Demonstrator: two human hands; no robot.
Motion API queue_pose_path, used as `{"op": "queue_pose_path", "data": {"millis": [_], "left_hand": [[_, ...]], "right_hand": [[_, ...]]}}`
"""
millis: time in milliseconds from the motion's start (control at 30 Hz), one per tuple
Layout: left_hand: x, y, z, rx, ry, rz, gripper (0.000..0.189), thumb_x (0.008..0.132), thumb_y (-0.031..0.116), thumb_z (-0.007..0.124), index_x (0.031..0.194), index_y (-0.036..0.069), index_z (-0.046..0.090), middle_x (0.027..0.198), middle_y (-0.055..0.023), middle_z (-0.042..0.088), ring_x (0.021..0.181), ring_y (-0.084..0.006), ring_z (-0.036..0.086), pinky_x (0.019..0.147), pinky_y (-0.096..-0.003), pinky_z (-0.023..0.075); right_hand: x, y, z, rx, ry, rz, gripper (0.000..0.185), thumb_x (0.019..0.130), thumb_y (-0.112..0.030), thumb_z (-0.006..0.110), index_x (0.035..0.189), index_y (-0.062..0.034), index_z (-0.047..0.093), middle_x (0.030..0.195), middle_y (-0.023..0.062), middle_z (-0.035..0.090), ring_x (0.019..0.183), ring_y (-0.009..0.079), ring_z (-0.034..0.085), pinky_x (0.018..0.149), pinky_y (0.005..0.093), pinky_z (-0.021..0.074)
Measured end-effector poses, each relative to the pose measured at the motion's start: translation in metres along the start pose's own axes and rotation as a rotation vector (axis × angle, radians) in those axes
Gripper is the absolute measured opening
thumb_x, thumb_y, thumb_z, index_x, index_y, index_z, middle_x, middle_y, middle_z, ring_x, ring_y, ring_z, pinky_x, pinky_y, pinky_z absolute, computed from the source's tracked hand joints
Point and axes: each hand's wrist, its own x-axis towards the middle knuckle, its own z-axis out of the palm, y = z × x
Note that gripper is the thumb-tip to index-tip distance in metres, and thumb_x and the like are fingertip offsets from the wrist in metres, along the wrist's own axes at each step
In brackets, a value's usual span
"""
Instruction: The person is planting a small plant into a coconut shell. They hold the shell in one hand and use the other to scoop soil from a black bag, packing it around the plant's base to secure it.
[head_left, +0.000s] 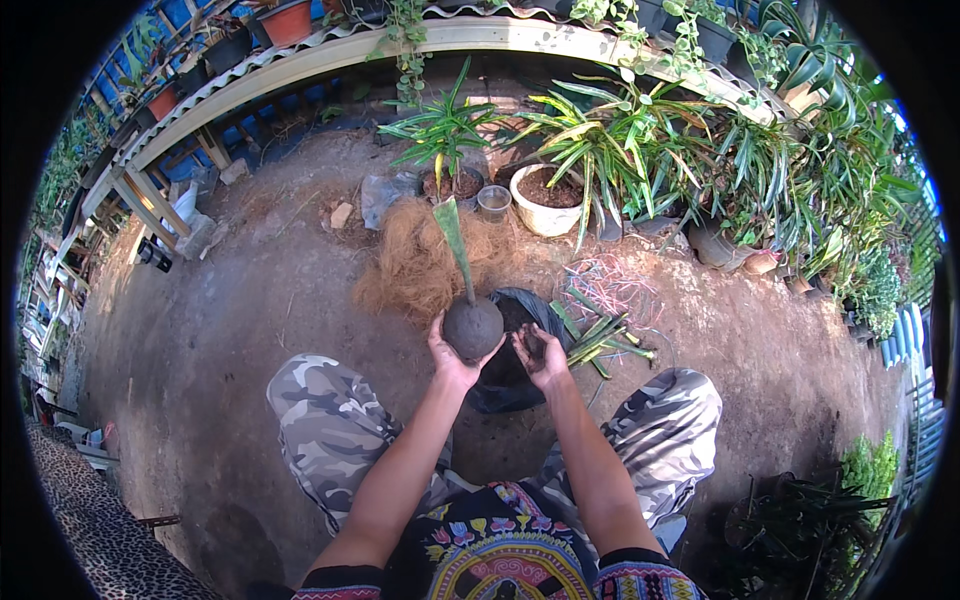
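Note:
A smooth ball of dark soil rests in my left hand, whose fingers cup it from the side and below. From its top rises a single stiff green leaf, like a snake plant cutting, leaning slightly left. My right hand is curled just right of the ball, apart from it. Dark soil shows in its palm and on its fingers. Beneath both hands sits a black plastic bag with dark soil inside, partly hidden by them.
Brown fibre lies heaped beyond the ball. Cut green leaf pieces and tangled pink-and-white string lie right of the bag. Farther back stand a clear plastic cup, a white pot with a plant, and a long bench.

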Motion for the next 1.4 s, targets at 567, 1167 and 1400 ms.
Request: {"op": "queue_pose_path", "data": {"millis": [567, 1167, 1400], "left_hand": [[-0.003, -0.006, -0.001, 0.013, 0.002, -0.015, 0.055, 0.087, 0.056, 0.052, 0.125, 0.017, 0.060, 0.129, -0.0096, 0.062, 0.119, -0.0323, 0.060, 0.101, -0.0624, 0.0459], [0.001, -0.007, -0.006, 0.009, 0.016, -0.023, 0.053, 0.087, 0.056, 0.051, 0.123, 0.018, 0.061, 0.127, -0.0086, 0.064, 0.118, -0.0323, 0.061, 0.099, -0.0631, 0.0468], [0.000, -0.007, -0.005, 0.018, 0.019, -0.017, 0.054, 0.087, 0.057, 0.051, 0.124, 0.018, 0.061, 0.126, -0.0092, 0.064, 0.118, -0.0326, 0.061, 0.099, -0.0629, 0.0473]], "right_hand": [[-0.005, -0.006, -0.002, -0.121, 0.076, -0.044, 0.057, 0.101, -0.060, 0.034, 0.071, -0.0145, 0.049, 0.059, 0.0000, 0.042, 0.045, 0.0135, 0.036, 0.041, 0.0277, 0.0222], [-0.014, -0.007, 0.012, -0.127, 0.002, -0.110, 0.056, 0.103, -0.056, 0.035, 0.078, -0.0100, 0.053, 0.067, 0.0062, 0.056, 0.042, 0.0127, 0.040, 0.034, 0.0234, 0.0259], [-0.014, -0.003, 0.013, -0.364, 0.005, -0.089, 0.055, 0.102, -0.056, 0.040, 0.065, -0.0146, 0.043, 0.051, 0.0007, 0.037, 0.033, 0.0130, 0.027, 0.033, 0.0257, 0.0198]]}}
